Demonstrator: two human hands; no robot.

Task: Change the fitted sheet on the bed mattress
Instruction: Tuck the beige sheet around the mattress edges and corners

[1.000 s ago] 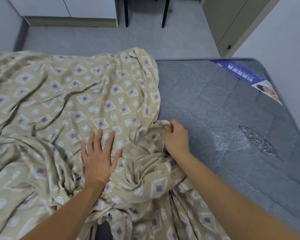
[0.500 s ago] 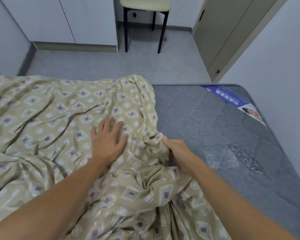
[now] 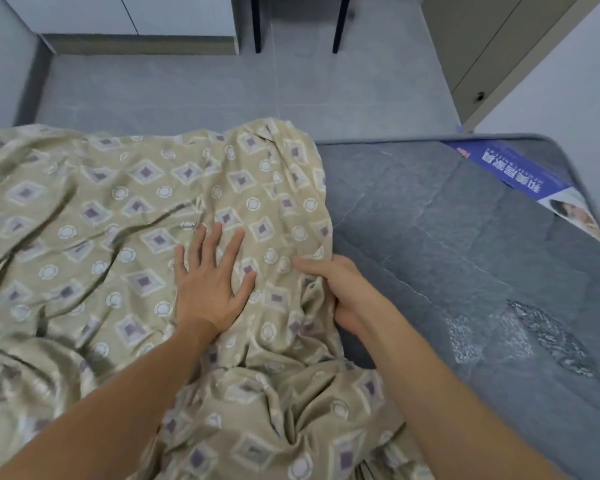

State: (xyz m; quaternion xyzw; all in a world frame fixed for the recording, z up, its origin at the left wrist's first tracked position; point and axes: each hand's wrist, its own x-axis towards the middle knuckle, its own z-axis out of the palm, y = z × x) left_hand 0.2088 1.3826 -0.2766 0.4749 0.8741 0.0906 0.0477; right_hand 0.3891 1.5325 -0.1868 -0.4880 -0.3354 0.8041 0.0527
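Observation:
A beige fitted sheet (image 3: 94, 216) with a diamond and circle pattern lies crumpled over the left half of the grey mattress (image 3: 447, 244). My left hand (image 3: 210, 278) presses flat on the sheet with spread fingers. Just to its right, my right hand (image 3: 340, 289) grips the sheet's bunched right edge, its fingers curled into the fabric. The right half of the mattress lies bare, with a blue label (image 3: 520, 178) near its far right corner and a shiny torn patch (image 3: 548, 334) of film.
Grey floor (image 3: 222, 95) lies beyond the bed's far edge. Two black chair legs (image 3: 336, 26) stand at the top, beside a white cabinet (image 3: 136, 19). A door (image 3: 492, 46) and a pale wall (image 3: 575, 81) border the right side.
My left hand slid farther up the sheet, pressing flat. My right hand kept its hold on the sheet's edge and moved closer to the left hand. The view tilted up, then down.

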